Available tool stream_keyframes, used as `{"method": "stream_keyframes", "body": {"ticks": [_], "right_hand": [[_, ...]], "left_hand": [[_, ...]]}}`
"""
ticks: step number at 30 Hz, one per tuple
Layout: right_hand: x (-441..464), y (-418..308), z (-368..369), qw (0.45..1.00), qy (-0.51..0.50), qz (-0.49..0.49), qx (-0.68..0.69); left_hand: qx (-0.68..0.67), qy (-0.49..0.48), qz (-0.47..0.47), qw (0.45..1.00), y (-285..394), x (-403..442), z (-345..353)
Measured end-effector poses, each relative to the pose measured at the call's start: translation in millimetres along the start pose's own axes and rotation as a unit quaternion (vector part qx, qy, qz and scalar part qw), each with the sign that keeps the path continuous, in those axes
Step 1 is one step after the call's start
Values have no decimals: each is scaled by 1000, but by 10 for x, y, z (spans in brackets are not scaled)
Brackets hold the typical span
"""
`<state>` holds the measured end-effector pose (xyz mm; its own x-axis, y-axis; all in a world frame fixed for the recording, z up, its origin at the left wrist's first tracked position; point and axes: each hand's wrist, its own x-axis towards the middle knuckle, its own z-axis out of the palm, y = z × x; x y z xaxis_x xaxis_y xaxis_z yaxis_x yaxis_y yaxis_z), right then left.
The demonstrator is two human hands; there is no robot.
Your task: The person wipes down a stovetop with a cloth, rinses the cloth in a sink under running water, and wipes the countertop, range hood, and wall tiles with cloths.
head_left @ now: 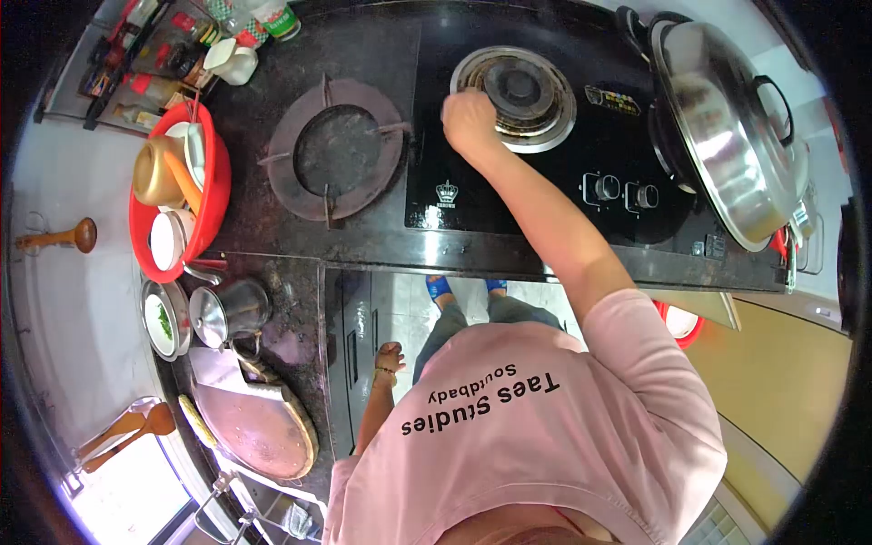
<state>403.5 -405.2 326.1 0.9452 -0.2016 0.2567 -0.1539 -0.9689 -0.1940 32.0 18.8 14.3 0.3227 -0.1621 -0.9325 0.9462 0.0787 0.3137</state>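
The right grip [470,125] is curled into a loose fist at the near left edge of the round burner [520,86], with its knuckles toward the camera. Its fingertips are hidden, so I cannot tell whether they pinch the metal ring [549,133] or just rest against it, or whether something small is inside. The burner lies immediately to the right of this grip, set in the black cooktop [604,141]. Two control knobs [607,187] sit to the right of the grip and nearer the body. Farther right, well apart from it, stands a large lidded steel pan [727,118].

Left of the right grip, near it, is a round pan support [289,118] with an open centre. Beyond that on the dark tabletop [250,213] is a red basin [216,154] of dishes.

The left grip [389,357] hangs low beside the cabinet [350,313], its fingers loosely bent and apart, with nothing visible in them. Left of it, up on the tabletop, are a metal jug [243,307] and a round board [259,422].
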Motion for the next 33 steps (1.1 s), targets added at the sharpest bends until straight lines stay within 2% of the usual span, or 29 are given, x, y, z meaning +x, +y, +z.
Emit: {"method": "stream_keyframes", "body": {"ticks": [2,4,6,7,8,11,13,15,17,23,25,27,30,33], "right_hand": [[256,19,169,1000,-1,-14,-10],[471,52,231,1000,24,-13,-1],[654,72,200,1000,29,6,9],[745,83,116,999,22,23,15],[831,107,68,999,14,40,21],[1135,427,90,1000,-7,19,2],[1302,607,-75,994,-52,84,47],[1514,840,-217,993,-84,84,28],[1602,1078,-389,993,-60,96,40],[1467,1964,-313,991,-25,113,-66],[1129,1946,-540,981,-75,174,-49],[852,1823,-849,950,-255,174,-41],[737,1890,-775,930,-286,224,46],[781,1880,-502,977,-97,188,-30]], "left_hand": [[57,61,36,996,64,-84,159],[-133,-114,16,984,-135,41,-194],[-69,28,40,996,28,-319,123],[-150,-6,49,987,42,-436,200],[-130,8,44,991,-40,-437,158],[-41,57,12,997,-1124,122,-434],[-20,79,0,997,-1464,176,-578],[-13,80,4,997,-1479,99,-546],[-11,75,2,997,-1459,24,-504],[2,58,3,998,-1279,19,-486],[7,53,4,999,-1223,58,-507],[12,49,5,999,-1146,48,-519],[14,41,4,999,-1018,58,-502],[16,36,6,999,-926,56,-475]]}}
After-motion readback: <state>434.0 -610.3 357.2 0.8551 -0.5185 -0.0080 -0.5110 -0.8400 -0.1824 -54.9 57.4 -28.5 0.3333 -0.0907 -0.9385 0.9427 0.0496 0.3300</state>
